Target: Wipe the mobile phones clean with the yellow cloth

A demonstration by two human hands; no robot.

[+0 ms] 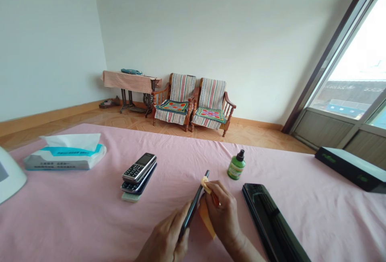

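My left hand (169, 232) is closed around a dark, thin phone (193, 205), seen edge-on and tilted above the pink cloth. My right hand (222, 209) pinches a yellow cloth (208, 218), one fold of it pressed against the phone's upper end. The cloth's lower part hangs below my fingers. Right of that hand lies a large black device with a glossy face (271, 217), resting on another dark slab. A green spray bottle (236, 166) with a black top stands just beyond. To the left, keypad phones (140, 168) are stacked on a pale flat piece.
A tissue pack (64, 155) lies at the left of the pink-covered table (99, 221), near a white rounded object (10, 177). At the right edge is a black box (350, 169). Two wooden chairs (211, 113) and a cloth-covered sewing table (129, 81) stand by the wall.
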